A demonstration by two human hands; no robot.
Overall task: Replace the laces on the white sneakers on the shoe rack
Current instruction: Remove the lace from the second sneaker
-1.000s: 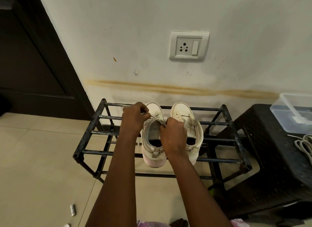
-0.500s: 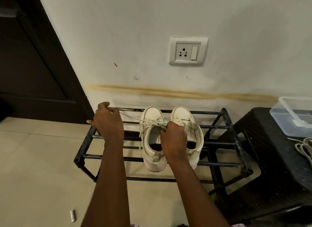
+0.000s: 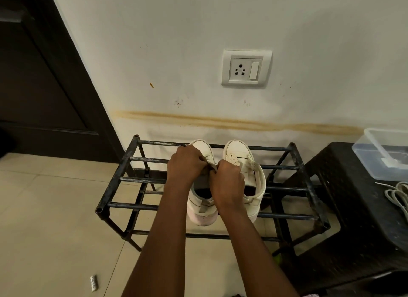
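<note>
- The left of the two white low-top leather sneakers (image 3: 199, 210) stands on the top tier of the black metal-bar shoe rack (image 3: 141, 180). Its toe points to the wall at twelve o'clock and its heel to the camera at six o'clock.
- Over its tongue a short stretch of off-white lace (image 3: 211, 165) shows between the two hands. The rest of the lacing is hidden under them.
- The left hand (image 3: 187, 164), at ten o'clock of the shoe's opening, has its fingers curled and pinching that lace. The right hand (image 3: 228, 181), at two o'clock, has its fingers closed on the same strand, knuckles hard against the other hand.
- The second white sneaker (image 3: 237, 149) sits just beside the first at three o'clock, on the same tier. Its eyelet row looks bare. A small pale knot or tab sits by its tongue, too small to tell which.
- Farther out at three o'clock, a black textured plastic tabletop (image 3: 353, 208) carries a clear plastic box (image 3: 384, 155) and a loose coil of pale cord (image 3: 397, 197), probably the spare laces, untouched.
- My reading is that the job is at an early to middle stage. One shoe seems stripped and the other is in hand. Whether its lace is coming out or going in cannot be told.
- Left to do, most likely, are threading both sneakers and tying them.
</note>
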